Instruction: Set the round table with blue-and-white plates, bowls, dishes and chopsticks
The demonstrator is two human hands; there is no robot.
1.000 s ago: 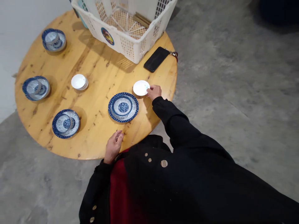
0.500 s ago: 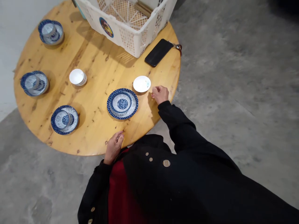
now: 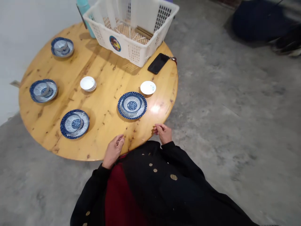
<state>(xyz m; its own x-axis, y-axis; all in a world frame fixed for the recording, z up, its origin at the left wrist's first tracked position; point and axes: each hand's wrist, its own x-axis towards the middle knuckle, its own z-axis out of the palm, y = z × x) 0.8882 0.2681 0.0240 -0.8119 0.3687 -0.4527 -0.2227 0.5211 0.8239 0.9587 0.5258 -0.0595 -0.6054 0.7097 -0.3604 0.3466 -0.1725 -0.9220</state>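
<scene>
My left hand (image 3: 114, 150) rests at the near edge of the round table, its fingers loosely bent and holding nothing. At the table's right front edge is my right hand (image 3: 164, 133), thumb and fingers slightly apart with nothing between them. Between and beyond the hands lies a blue-and-white plate (image 3: 120, 112) with a smaller round dish (image 3: 132, 105) on it. A small white bowl (image 3: 148, 88) sits just behind that plate, to its right. Neither hand touches any dishware. More white bowls (image 3: 88, 83), stacked, stand near the table's middle.
Three more blue-and-white settings with cups are along the left: a near one (image 3: 74, 124), a middle one (image 3: 43, 91) and a far one (image 3: 62, 47). At the back are a white plastic basket (image 3: 138, 53), a turquoise bottle (image 3: 90, 29) and a black phone (image 3: 158, 63).
My right hand has drawn back from beside the small white bowl to the table's front edge. My left hand stays about where it was. The camera view has tilted up slightly.
</scene>
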